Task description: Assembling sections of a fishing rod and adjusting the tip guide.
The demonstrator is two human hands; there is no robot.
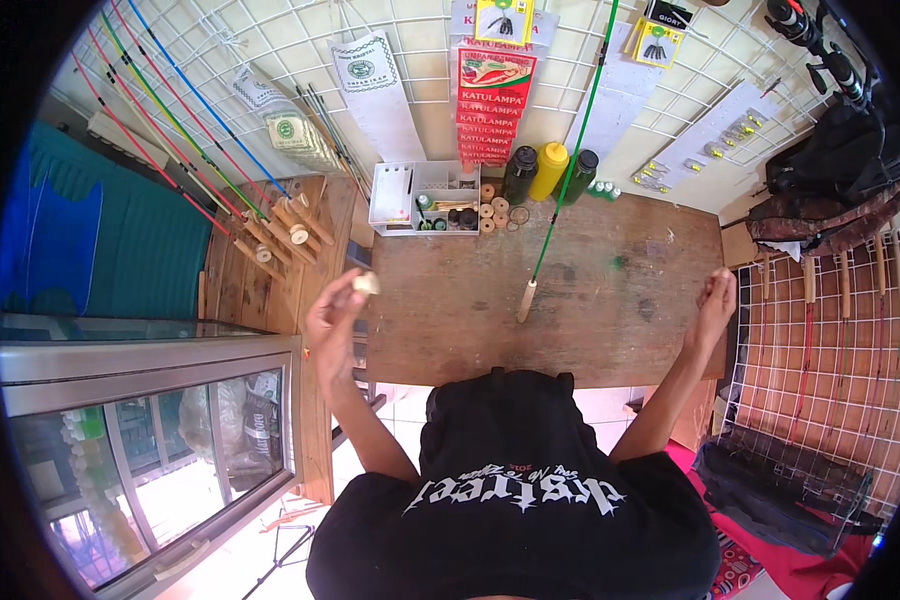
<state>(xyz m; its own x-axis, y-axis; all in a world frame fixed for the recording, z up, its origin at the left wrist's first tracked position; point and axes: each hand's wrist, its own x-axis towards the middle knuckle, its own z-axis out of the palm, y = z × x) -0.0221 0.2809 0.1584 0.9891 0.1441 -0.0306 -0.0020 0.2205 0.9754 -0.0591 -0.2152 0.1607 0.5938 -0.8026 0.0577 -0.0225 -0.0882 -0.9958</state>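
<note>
My left hand is raised over the left edge of the wooden table. Its fingers are closed on a small pale round piece. My right hand is held up at the table's right edge with its fingers curled together. Whatever may be in those fingers is too small to make out. Between my hands, well apart from both, a green fishing rod stands with its short wooden handle down on the tabletop.
The wooden table carries a white organizer, several wooden discs, a yellow bottle and dark bottles along its back. More rods with wooden handles lean at the left. A glass-paned frame stands near my left arm.
</note>
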